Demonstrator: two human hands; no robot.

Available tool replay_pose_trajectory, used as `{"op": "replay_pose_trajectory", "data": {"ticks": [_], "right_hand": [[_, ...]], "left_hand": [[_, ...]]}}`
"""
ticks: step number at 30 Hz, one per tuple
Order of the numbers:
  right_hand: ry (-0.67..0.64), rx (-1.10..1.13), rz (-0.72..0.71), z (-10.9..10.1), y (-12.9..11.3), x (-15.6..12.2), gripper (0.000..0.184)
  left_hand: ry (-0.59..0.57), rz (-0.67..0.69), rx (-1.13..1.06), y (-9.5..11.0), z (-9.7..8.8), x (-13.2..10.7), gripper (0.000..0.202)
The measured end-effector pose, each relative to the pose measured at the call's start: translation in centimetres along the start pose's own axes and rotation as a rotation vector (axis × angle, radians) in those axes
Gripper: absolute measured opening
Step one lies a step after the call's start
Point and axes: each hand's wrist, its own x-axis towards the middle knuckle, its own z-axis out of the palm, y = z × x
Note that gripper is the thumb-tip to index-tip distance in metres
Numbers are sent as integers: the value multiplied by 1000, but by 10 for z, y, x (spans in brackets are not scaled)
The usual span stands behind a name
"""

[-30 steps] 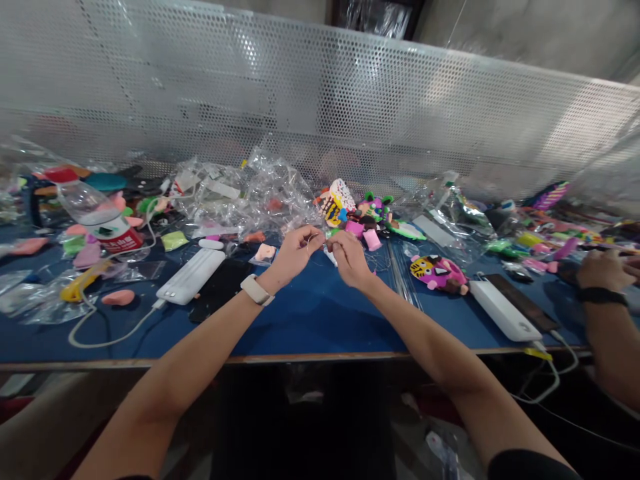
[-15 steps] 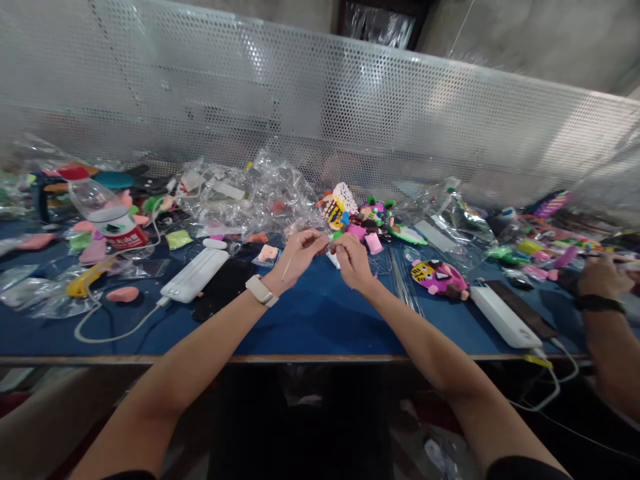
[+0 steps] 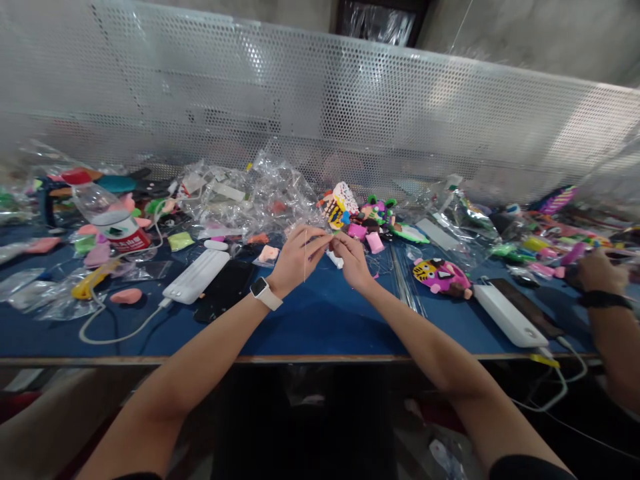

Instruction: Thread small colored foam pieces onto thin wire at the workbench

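My left hand (image 3: 296, 260), with a watch (image 3: 265, 293) on its wrist, is closed, and a thin pale stick (image 3: 305, 260) shows against its fingers. Its fingertips meet those of my right hand (image 3: 353, 260), above the blue table. My right hand is pinched closed too; whatever lies between the fingertips is too small and hidden to name. Just under the right fingers rests a small white piece (image 3: 336, 259). Beyond the hands stand a colourful clay figure with a white speckled top (image 3: 344, 199) and pink clay packets (image 3: 374, 242).
A white power bank (image 3: 197, 277) with a cable and a black phone (image 3: 225, 288) lie left, near a tilted bottle (image 3: 113, 217). Clear plastic wrap (image 3: 270, 193) is heaped behind. Right are a purple-and-yellow clay piece (image 3: 441, 277), another power bank (image 3: 509, 317) and a co-worker's hand (image 3: 600, 272).
My left wrist has turned so the watch face shows. The thin stick has swung from slanted to nearly upright. Both hands' fingertips have come together. The co-worker's hand has shifted slightly.
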Motion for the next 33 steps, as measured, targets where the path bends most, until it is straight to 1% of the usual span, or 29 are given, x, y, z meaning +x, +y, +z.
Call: {"op": "replay_pose_trajectory", "data": {"ticks": [5, 7, 13, 17, 19, 21, 24, 26, 30, 33], "right_hand": [[8, -108, -73, -1, -7, -3, 33], [2, -152, -108, -2, -7, -3, 33], [-1, -267, -215, -7, -5, -2, 27], [-21, -339, -242, -10, -5, -2, 30], [-26, -339, -241, -10, -5, -1, 30], [-29, -308, -220, -9, -5, -1, 29], [-44, -213, -152, -7, -7, 0, 29], [-55, -147, -94, -6, -9, 0, 29], [-39, -106, -50, -4, -9, -1, 29], [-37, -121, -40, -4, -8, -1, 30]], "left_hand": [[27, -16, -31, -2, 0, 1, 16], [19, -58, -51, -1, 0, 1, 15], [-24, -244, -162, 3, 1, 3, 9], [-69, -285, -254, 2, 3, 3, 8], [-79, -271, -258, 1, 3, 3, 8], [-83, -225, -213, -1, 3, 2, 9], [-89, -127, -148, -3, 3, 0, 13], [-81, -101, -132, -3, 3, 0, 15], [-62, -159, -142, -2, 4, 1, 13], [-88, -225, -181, -2, 3, 3, 10]]}}
